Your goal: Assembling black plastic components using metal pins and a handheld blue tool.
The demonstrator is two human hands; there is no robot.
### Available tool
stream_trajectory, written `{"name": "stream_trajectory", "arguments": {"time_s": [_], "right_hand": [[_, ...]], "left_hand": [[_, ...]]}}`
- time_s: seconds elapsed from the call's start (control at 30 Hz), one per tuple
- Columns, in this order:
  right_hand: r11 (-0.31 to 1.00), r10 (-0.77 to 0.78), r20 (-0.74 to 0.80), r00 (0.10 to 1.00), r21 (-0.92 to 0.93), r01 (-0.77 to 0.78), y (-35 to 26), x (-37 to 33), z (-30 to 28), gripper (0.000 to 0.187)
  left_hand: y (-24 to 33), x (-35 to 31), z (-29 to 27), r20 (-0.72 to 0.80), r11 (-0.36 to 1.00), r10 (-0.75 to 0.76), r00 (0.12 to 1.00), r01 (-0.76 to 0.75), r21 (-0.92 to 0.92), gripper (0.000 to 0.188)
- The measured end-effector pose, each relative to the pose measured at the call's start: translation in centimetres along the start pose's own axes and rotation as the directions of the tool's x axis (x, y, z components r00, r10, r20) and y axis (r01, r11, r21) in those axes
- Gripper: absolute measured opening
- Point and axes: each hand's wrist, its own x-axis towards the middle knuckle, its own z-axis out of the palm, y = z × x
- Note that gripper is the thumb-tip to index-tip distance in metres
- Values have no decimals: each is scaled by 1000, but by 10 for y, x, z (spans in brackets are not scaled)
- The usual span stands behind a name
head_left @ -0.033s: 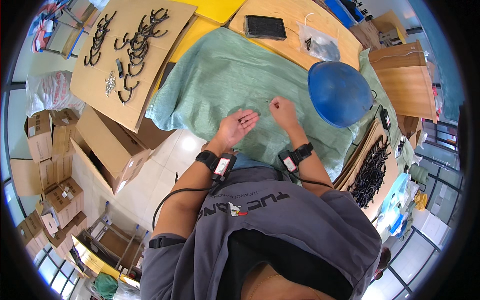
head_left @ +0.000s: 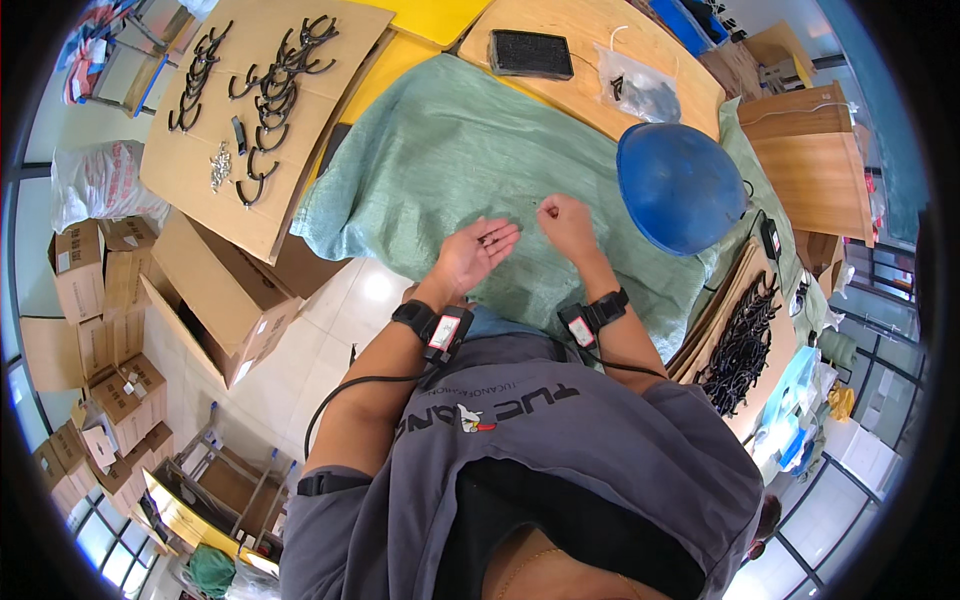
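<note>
Over the green woven cloth (head_left: 420, 165), my left hand (head_left: 472, 252) lies palm up with its fingers stretched out. Dark specks show near its fingers, too small to tell from shadow. Just right of it, my right hand (head_left: 568, 224) is closed in a pinch. A tiny dark tip seems to stick out at its fingertips, but its kind cannot be made out. The two hands are apart. A blue rounded bowl-like thing (head_left: 680, 188) rests on the cloth to the right of my right hand.
At far left, a cardboard sheet (head_left: 215, 130) carries rows of black curved parts (head_left: 275, 100) and a small pile of silvery pieces (head_left: 220, 168). A black tray (head_left: 530, 54) and a clear plastic bag (head_left: 640, 85) lie at the back. Black parts (head_left: 740, 345) heap at right; an open carton (head_left: 225, 300) stands left.
Both hands keep their poses; my right hand has shifted very slightly to the left. Nothing else has visibly moved.
</note>
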Motion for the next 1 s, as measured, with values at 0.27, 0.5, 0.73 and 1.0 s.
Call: {"name": "stream_trajectory", "arguments": {"time_s": [0.27, 0.5, 0.73, 1.0], "right_hand": [[987, 44, 48, 998, 150, -51, -1, 9, -9, 10], [959, -95, -74, 993, -275, 71, 7, 14, 11, 7], [997, 43, -96, 994, -63, -49, 15, 15, -5, 7], [1000, -1, -90, 996, 19, 3, 15, -2, -4, 8]], "left_hand": [[-1, 4, 4, 35, 999, 22, 999, -21, -41, 36], [0, 2, 0, -25, 999, 28, 999, -29, -28, 35], [5, 3, -15, -96, 996, 45, 994, -52, -72, 26], [8, 1, -23, -162, 992, 63, 985, -79, -96, 21]]}}
